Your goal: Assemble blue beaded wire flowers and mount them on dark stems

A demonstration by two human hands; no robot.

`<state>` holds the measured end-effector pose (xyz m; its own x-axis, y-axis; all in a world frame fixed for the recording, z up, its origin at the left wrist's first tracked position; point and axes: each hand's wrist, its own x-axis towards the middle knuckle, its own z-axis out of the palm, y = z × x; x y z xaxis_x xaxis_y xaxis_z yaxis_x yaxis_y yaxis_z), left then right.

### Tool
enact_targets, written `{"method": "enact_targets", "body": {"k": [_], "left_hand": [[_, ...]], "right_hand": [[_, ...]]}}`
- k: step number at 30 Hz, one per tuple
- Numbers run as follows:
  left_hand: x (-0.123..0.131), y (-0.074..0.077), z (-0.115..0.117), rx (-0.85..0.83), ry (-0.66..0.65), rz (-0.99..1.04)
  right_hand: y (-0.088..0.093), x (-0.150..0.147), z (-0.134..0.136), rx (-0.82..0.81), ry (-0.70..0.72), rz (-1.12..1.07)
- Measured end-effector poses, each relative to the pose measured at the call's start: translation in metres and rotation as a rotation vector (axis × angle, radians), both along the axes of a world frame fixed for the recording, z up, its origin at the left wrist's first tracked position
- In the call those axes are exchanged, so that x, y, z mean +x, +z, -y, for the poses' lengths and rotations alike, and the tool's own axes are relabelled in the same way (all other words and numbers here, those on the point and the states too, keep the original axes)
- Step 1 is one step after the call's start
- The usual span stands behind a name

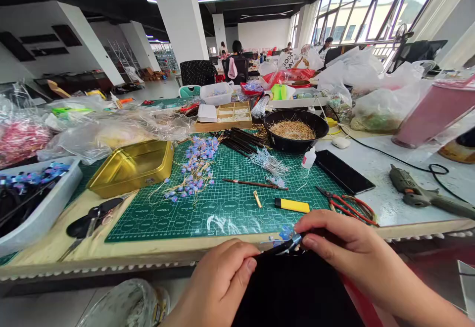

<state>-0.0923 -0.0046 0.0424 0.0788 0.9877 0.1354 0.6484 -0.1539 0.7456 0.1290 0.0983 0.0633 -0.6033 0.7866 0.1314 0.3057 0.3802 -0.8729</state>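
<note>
My left hand [230, 272] pinches one end of a thin black stick [272, 251] between thumb and fingers, just in front of the table edge. Blue flowers [285, 233] and a shiny pale-blue wrapping sit at the stick's other end. There my right hand [334, 243] is closed, thumb and forefinger pressed on the decorated tip. Its fingertips hide part of the wrapping. Beyond the hands, a yellow lighter [292, 205], a gold clip [257, 199] and a brown stick [252, 183] lie on the green cutting mat [222, 220].
Purple-blue flowers [196, 163], black sticks [241, 140] and a glue bottle [308, 158] rest on the mat. Around it are a gold tin [131, 168], scissors [91, 220], red-handled pliers [349, 206], a phone [345, 171], a glue gun [419, 191] and a black bowl [270, 139].
</note>
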Motion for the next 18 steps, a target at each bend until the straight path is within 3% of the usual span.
{"method": "enact_targets", "body": {"k": [3, 6, 12, 18], "left_hand": [[0.006, -0.001, -0.005, 0.154, 0.047, 0.002], [0.018, 0.001, -0.011, 0.272, 0.030, -0.041], [0.034, 0.003, -0.022, 0.316, 0.036, 0.105], [0.034, 0.001, -0.021, 0.426, -0.012, 0.075]], "right_hand": [[-0.011, -0.005, 0.000, -0.154, -0.042, -0.045], [-0.015, -0.008, 0.004, -0.198, -0.057, -0.081], [-0.012, -0.009, 0.010, -0.068, -0.076, -0.068], [-0.007, 0.000, 0.012, 0.036, -0.034, 0.036]]}}
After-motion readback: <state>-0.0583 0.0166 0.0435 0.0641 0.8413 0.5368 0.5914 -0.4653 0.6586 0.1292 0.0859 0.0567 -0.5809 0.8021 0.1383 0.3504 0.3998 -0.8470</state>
